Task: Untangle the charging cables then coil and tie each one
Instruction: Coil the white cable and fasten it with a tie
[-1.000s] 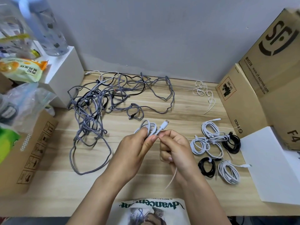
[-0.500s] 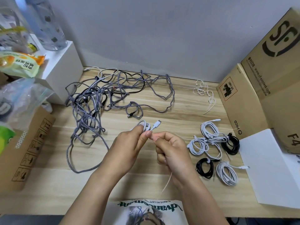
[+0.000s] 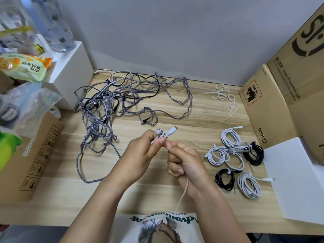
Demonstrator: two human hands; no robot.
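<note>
My left hand [image 3: 140, 155] pinches a small coiled white cable [image 3: 164, 134] above the wooden table [image 3: 201, 116]; its white plug [image 3: 172, 130] sticks out to the upper right. My right hand [image 3: 185, 162] is curled beside it and pinches a thin pale tie [image 3: 183, 193] whose loose end hangs down below the fist. A tangle of grey braided and black cables [image 3: 112, 106] sprawls at the back left. Several coiled, tied white and black cables [image 3: 235, 158] lie at the right. Loose white ties [image 3: 223, 95] lie at the back right.
Cardboard boxes [image 3: 287, 95] wall in the right side, with a white sheet [image 3: 294, 181] in front of them. A white box [image 3: 70, 72] with bottles and snack packs stands at the left, and another cardboard box [image 3: 29, 163] sits at the front left.
Both hands have drawn closer together and the visible coil looks smaller and tighter. The tie's loose end still hangs below my right fist.
</note>
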